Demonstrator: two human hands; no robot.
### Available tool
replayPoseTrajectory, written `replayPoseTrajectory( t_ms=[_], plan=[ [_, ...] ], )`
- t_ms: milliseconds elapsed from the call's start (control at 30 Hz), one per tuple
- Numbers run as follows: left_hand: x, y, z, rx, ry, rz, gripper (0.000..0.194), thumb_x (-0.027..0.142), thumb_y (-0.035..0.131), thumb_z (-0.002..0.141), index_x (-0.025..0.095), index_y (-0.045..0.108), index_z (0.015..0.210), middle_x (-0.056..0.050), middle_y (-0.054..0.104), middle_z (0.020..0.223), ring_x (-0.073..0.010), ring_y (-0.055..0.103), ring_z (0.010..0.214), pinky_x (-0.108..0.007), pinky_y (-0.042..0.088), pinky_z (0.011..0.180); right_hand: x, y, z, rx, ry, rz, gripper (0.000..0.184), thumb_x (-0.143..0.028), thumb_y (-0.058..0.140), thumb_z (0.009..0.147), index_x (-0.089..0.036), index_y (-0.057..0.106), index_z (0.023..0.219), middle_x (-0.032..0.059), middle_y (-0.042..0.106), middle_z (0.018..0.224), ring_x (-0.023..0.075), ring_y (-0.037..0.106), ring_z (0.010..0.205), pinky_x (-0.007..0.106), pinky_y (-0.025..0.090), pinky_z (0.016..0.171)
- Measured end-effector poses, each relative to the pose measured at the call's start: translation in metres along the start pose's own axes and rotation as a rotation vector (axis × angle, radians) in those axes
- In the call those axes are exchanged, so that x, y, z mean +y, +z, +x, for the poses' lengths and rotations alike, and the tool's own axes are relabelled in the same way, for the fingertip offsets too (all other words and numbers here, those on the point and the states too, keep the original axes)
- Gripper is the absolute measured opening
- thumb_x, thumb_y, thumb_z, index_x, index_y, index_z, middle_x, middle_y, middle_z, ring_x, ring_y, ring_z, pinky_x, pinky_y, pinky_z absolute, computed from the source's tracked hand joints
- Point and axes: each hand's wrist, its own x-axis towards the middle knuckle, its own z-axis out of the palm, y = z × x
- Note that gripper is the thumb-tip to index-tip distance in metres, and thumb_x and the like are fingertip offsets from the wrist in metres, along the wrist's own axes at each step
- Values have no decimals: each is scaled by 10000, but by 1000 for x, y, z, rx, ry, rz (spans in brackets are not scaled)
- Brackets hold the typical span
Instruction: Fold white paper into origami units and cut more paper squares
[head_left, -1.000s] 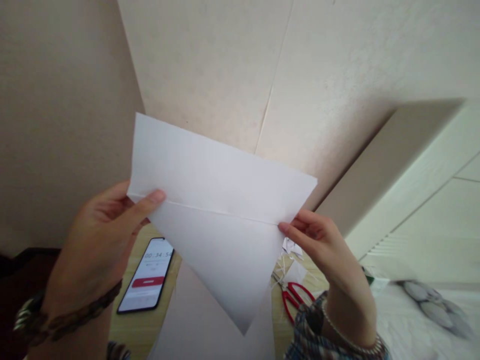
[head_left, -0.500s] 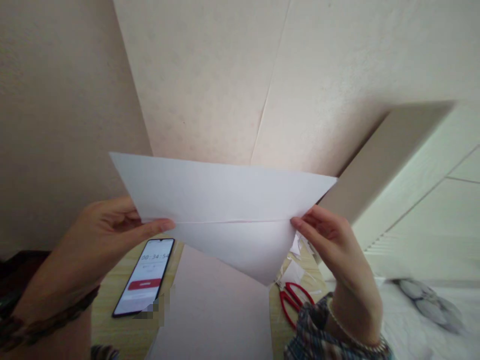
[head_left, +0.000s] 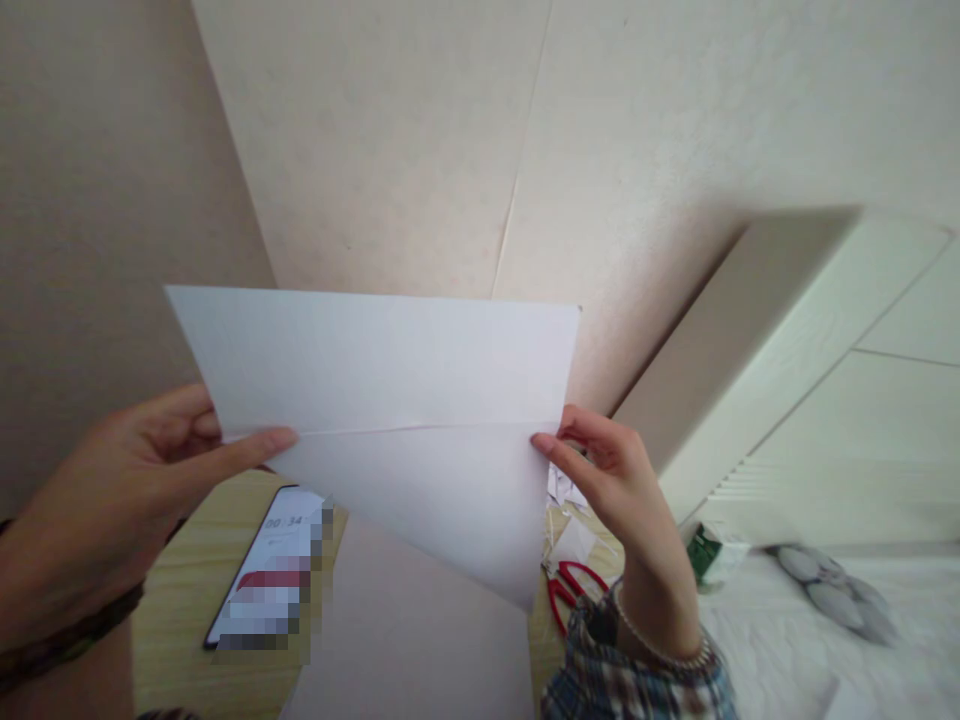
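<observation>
A white sheet of paper (head_left: pixel 390 365) with a crease running across it is held up in front of me, above the table. My left hand (head_left: pixel 180 450) pinches its left edge at the crease, thumb on the near face and fingers behind. At the right edge, my right hand (head_left: pixel 600 460) grips it the same way near the other end of the crease. Below the crease the lower part narrows to a corner at the right. More white paper (head_left: pixel 427 630) lies on the table beneath it.
On the wooden table (head_left: pixel 176 600), a phone (head_left: pixel 262 570) showing a timer lies left of the paper. Red-handled scissors (head_left: pixel 574 585) and paper scraps (head_left: pixel 574 540) lie to the right. Beyond are a green-and-white box (head_left: pixel 709 555), a grey petal-shaped object (head_left: pixel 832 590) and a white cabinet (head_left: pixel 840 440).
Both hands and the creased paper have shifted left in view, and the paper's right side has turned more upright. The green-and-white box has come into sight behind my right wrist.
</observation>
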Motion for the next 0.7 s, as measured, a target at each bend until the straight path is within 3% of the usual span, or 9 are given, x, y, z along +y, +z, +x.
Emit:
replayPoseTrajectory(
  t_ms=[100, 333, 467, 600, 700],
  plan=[
    [6, 4, -3, -73, -82, -83, 297, 149, 909, 581, 117, 746, 828, 50, 771, 630, -146, 707, 527, -224, 573, 474, 1, -1, 0, -8, 45, 43, 243, -334, 648, 881, -202, 633, 678, -12, 588, 657, 151, 534, 659, 257, 420, 628],
    [22, 33, -19, -139, -63, -354, 221, 149, 866, 644, 162, 769, 842, 16, 791, 638, -137, 698, 471, -173, 570, 457, 1, -11, 0, 18, 168, 168, 239, -375, 709, 807, -214, 648, 642, -7, 603, 621, 152, 543, 598, 253, 418, 553],
    [24, 51, -25, -123, -18, -447, 179, 206, 848, 678, 214, 777, 842, 1, 833, 838, -168, 768, 732, -191, 619, 641, 1, -12, 0, 32, 230, 206, 260, -428, 738, 783, -232, 656, 633, -11, 615, 573, 154, 553, 541, 254, 427, 504],
    [20, 58, -29, -139, -7, -459, 88, 248, 792, 742, 244, 785, 830, -9, 836, 908, -202, 777, 830, -259, 637, 723, 2, -15, 2, -35, 270, 209, 260, -469, 779, 746, -233, 699, 672, 16, 696, 616, 187, 625, 565, 286, 503, 535],
    [18, 58, -33, -112, 39, -408, 62, 253, 771, 770, 268, 790, 827, 15, 836, 870, -178, 781, 799, -226, 624, 724, 6, -23, 1, -56, 283, 185, 267, -475, 804, 721, -234, 729, 808, 45, 762, 753, 226, 696, 676, 356, 580, 677]
  ],
)
